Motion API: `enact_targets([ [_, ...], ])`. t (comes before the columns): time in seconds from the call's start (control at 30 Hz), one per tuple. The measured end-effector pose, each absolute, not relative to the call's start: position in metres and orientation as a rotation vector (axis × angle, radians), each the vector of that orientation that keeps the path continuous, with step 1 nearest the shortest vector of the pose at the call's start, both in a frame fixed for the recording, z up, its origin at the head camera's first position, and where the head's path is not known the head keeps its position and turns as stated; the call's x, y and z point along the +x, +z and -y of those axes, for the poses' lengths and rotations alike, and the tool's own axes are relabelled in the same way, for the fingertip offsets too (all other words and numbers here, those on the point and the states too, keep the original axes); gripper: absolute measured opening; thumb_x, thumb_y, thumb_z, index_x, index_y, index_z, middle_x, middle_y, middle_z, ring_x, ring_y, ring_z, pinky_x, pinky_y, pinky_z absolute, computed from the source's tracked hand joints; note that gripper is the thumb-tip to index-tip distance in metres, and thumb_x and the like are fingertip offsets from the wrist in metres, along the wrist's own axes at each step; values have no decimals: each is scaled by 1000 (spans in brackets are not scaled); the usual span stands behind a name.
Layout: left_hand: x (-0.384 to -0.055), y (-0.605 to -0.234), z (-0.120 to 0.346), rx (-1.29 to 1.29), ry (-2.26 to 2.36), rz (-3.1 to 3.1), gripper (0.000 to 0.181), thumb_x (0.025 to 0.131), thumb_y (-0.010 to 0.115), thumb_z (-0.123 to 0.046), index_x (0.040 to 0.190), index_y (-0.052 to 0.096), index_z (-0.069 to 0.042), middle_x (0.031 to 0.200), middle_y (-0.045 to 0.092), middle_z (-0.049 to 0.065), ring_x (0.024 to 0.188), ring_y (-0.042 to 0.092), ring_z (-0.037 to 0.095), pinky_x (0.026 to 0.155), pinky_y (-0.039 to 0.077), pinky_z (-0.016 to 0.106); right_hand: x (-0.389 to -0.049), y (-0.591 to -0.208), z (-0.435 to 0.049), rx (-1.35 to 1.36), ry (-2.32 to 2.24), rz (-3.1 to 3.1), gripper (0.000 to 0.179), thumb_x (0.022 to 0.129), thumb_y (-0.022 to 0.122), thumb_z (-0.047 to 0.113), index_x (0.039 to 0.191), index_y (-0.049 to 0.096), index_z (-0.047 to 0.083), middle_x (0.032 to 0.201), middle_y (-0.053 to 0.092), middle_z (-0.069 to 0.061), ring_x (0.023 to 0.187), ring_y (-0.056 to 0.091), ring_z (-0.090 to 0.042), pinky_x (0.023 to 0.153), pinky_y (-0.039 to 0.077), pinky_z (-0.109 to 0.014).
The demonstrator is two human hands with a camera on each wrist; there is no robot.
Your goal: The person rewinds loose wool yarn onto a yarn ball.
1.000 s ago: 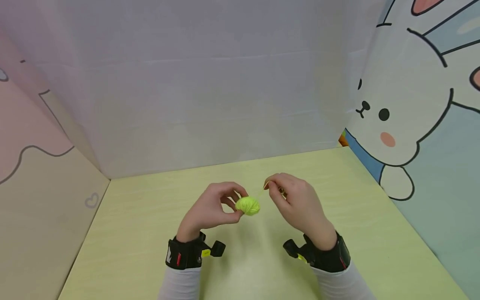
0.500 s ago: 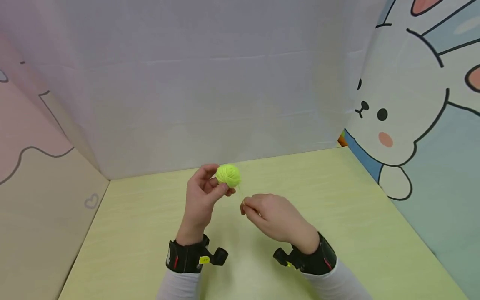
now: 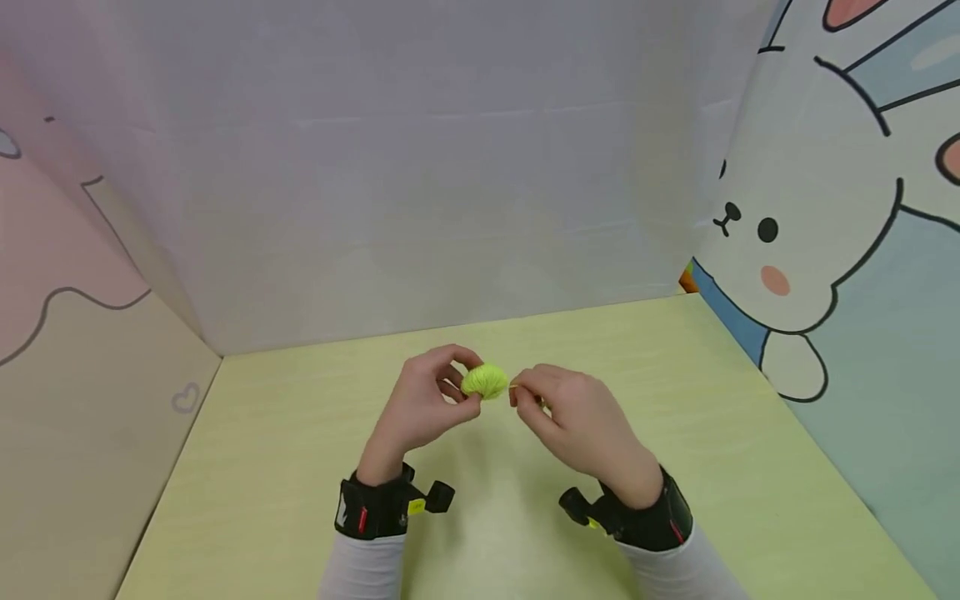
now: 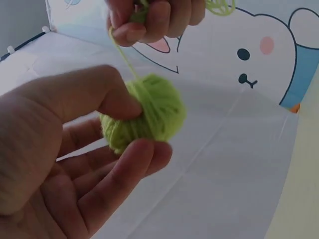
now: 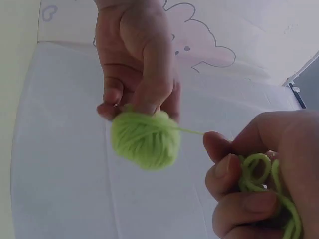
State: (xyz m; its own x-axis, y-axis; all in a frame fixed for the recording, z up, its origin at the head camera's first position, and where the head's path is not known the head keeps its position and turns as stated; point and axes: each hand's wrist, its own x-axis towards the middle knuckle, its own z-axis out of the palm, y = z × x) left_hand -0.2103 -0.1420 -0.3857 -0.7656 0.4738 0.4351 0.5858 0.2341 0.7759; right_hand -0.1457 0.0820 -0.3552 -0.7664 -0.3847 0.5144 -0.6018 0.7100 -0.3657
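A small ball of bright yellow-green yarn [image 3: 485, 381] is held above the table by my left hand [image 3: 425, 402], pinched between thumb and fingertips. From the ball a short strand [image 5: 190, 131] runs taut to my right hand [image 3: 581, 415], which pinches it between thumb and forefinger. In the right wrist view, loose loops of yarn [image 5: 259, 172] lie bunched inside the right palm under curled fingers. Seen from the left wrist, the wound ball [image 4: 158, 107] shows its layered strands, and the right hand [image 4: 154, 20] is just beyond it.
Beneath both hands spreads a pale yellow-green table [image 3: 285, 467]. A whitish sheet [image 3: 420, 183] stands behind it, with printed cartoon panels on the left [image 3: 82, 400] and right [image 3: 885, 350]. Each wrist wears a black strap with a small camera [image 3: 440, 497].
The left hand tipped the ball up and left half a second ago, then brought it back right and down. The right hand dipped left and under, then rose and moved right, still holding the strand.
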Motion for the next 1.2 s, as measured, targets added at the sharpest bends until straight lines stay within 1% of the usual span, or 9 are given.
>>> enact_targets([
  [0.17, -203, -378, 144, -1291, -1787, 2359, 38, 73, 74, 5, 105, 67, -15, 94, 67, 1, 71, 65, 15, 61, 61, 33, -153, -354, -90, 686, 783, 2472, 15, 98, 56, 18, 92, 70, 19, 82, 63, 10, 61, 47, -5, 51, 45, -26],
  [0.27, -200, -374, 147, -1360, -1919, 2265, 40, 73, 73, 8, 107, 66, -12, 93, 67, 4, 73, 65, 19, 62, 61, 33, -155, -355, -89, 699, 824, 2502, 17, 100, 55, 20, 94, 71, 20, 85, 63, 11, 64, 49, -5, 54, 47, -28],
  [0.37, -197, -372, 149, -1365, -2107, 2082, 38, 75, 72, 10, 110, 64, -4, 96, 67, 7, 75, 66, 22, 63, 60, 29, -157, -357, -85, 726, 842, 2560, 17, 101, 54, 22, 96, 70, 21, 85, 62, 12, 66, 49, -6, 56, 47, -28],
  [0.5, -196, -371, 147, -1222, -2384, 1814, 34, 82, 72, 4, 113, 59, 1, 100, 67, 8, 74, 67, 22, 65, 60, 25, -157, -361, -73, 796, 808, 2656, 20, 103, 49, 21, 92, 66, 23, 80, 57, 14, 64, 47, -7, 56, 46, -27],
  [0.63, -197, -370, 142, -892, -2491, 1702, 33, 87, 68, 3, 117, 56, 0, 101, 65, 8, 73, 67, 20, 65, 59, 25, -153, -364, -62, 887, 777, 2728, 24, 104, 45, 20, 92, 65, 25, 80, 58, 17, 63, 49, -4, 56, 47, -24],
  [0.77, -201, -370, 140, -624, -2335, 1780, 35, 86, 68, 6, 118, 55, 2, 106, 60, 12, 72, 66, 23, 67, 59, 26, -145, -362, -59, 947, 714, 2771, 22, 103, 48, 20, 89, 63, 25, 74, 54, 18, 61, 48, -3, 56, 47, -23],
  [0.9, -205, -373, 141, -543, -1970, 2006, 36, 83, 72, 4, 116, 59, -3, 108, 60, 10, 73, 66, 20, 64, 59, 24, -138, -355, -65, 936, 701, 2729, 23, 102, 49, 19, 85, 61, 27, 71, 50, 19, 58, 45, -1, 54, 45, -22],
  [1.07, -208, -374, 142, -685, -1593, 2267, 37, 79, 75, -1, 112, 64, -13, 104, 65, 1, 74, 65, 11, 63, 60, 28, -136, -347, -78, 852, 762, 2521, 21, 98, 51, 15, 84, 63, 24, 75, 54, 17, 59, 45, 0, 50, 44, -22],
  [1.2, -206, -371, 143, -945, -1565, 2395, 39, 75, 75, 1, 108, 65, -17, 100, 65, -3, 74, 64, 9, 62, 60, 30, -140, -344, -89, 750, 806, 2350, 15, 96, 56, 15, 86, 66, 19, 79, 60, 11, 58, 45, -2, 48, 45, -25],
])
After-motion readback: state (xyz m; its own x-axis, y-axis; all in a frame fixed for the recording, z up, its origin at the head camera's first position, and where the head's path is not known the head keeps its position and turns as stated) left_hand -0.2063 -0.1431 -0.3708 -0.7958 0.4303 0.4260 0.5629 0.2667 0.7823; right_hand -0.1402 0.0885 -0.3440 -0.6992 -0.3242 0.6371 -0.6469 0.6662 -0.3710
